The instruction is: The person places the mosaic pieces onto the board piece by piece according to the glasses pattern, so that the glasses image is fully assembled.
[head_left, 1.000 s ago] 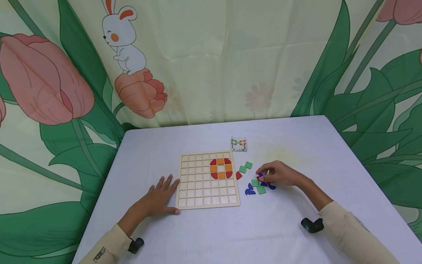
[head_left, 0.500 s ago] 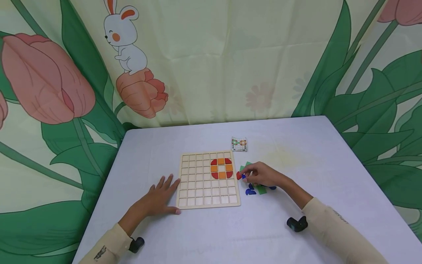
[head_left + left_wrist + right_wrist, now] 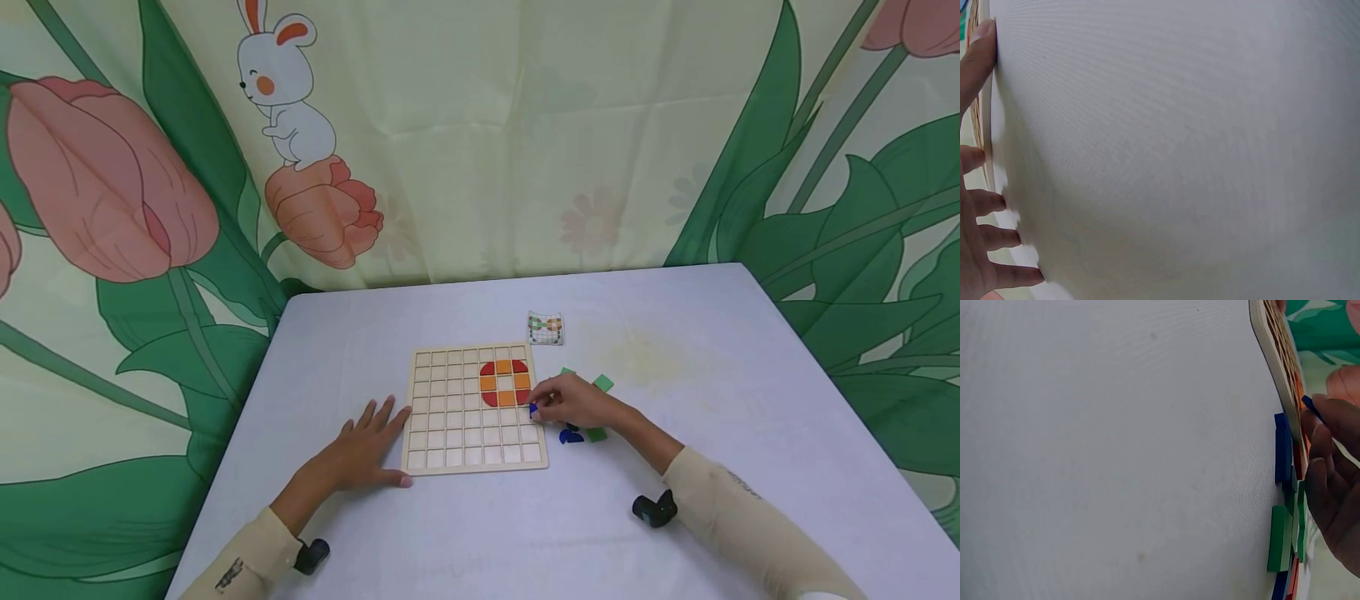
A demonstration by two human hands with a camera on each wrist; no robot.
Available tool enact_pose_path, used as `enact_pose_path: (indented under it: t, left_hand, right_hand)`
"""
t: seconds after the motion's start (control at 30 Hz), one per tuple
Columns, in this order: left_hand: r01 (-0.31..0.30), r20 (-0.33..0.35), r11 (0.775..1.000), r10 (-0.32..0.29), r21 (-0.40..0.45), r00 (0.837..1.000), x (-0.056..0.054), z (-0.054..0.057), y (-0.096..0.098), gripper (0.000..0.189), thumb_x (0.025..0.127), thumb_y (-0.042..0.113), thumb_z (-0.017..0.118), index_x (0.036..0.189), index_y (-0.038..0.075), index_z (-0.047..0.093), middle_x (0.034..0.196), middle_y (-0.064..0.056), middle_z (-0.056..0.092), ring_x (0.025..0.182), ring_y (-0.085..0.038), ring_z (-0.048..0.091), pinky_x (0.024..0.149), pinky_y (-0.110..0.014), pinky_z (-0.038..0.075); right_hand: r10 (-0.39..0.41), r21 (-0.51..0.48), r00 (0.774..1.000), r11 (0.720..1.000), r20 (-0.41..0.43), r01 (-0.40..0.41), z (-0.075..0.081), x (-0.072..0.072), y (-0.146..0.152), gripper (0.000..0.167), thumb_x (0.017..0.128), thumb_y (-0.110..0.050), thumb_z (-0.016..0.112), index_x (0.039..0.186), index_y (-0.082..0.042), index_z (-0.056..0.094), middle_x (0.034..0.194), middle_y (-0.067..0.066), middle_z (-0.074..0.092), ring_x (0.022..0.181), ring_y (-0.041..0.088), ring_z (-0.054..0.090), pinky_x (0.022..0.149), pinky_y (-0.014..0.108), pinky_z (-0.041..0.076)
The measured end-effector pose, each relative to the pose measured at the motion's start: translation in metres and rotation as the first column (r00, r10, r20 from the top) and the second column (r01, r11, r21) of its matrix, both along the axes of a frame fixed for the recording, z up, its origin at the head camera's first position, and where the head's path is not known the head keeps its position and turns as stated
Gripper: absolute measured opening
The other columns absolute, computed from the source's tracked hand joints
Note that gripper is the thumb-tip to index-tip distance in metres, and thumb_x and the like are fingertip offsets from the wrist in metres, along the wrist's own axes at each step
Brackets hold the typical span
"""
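Observation:
A square wooden grid board (image 3: pixel 450 433) lies on the white table. Red corner tiles and orange square tiles (image 3: pixel 504 367) form a ring in its upper right cells. My left hand (image 3: pixel 360 450) is spread flat at the board's left edge, fingers straight, its thumb (image 3: pixel 984 47) at the near corner. Between thumb and fingertips my right hand (image 3: pixel 573 402) pinches a small blue tile (image 3: pixel 1312 407), held at the board's right edge just below the ring. Part of that tile is hidden by the fingers.
Loose blue tiles (image 3: pixel 572 437) and green square tiles (image 3: pixel 602 382) lie right of the board, partly under the right hand. A small pattern card (image 3: pixel 545 328) lies beyond the board's upper right corner. A printed curtain (image 3: pixel 480 167) hangs behind the table.
My right hand has moved left from the loose tiles to the board's right edge, carrying the blue tile. The left hand has stayed in place.

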State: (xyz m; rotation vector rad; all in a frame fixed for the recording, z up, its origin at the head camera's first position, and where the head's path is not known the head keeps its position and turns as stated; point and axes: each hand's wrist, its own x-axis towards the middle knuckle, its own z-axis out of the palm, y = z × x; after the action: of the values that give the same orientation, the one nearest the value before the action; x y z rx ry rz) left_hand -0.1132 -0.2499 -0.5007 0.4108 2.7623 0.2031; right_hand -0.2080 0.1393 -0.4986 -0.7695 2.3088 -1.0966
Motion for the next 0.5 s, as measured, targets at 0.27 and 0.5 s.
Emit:
enact_pose_path:
  t: [0.27,0.5]
  left_hand:
    - [0.0,-0.006,1.0,0.0,-0.01,1.0,0.0003,-0.0005,0.0002,0.115,0.072,0.076,0.07,0.161,0.018,0.025,0.167,-0.019,0.018,0.152,-0.049,0.015,0.109,-0.074,0.027]
    - [-0.002,-0.003,1.0,0.002,-0.013,1.0,0.0003,-0.0004,0.0007,0.114,0.073,0.076,0.07,0.161,0.018,0.025,0.167,-0.018,0.017,0.152,-0.048,0.014,0.11,-0.074,0.026]
  right_hand:
    - [0.03,0.025,0.999,0.999,-0.021,-0.03,-0.0039,-0.0006,-0.0084,0.026,0.092,-0.018,0.074,0.117,-0.01,0.074,0.082,-0.004,0.063,0.075,0.013,0.055,0.06,0.02,0.044]
    - [0.037,0.082,0.995,0.996,-0.094,-0.03,-0.0025,0.0002,-0.0087,0.025,0.091,-0.019,0.076,0.114,-0.012,0.076,0.085,-0.007,0.064,0.077,0.011,0.056,0.064,0.021,0.047]
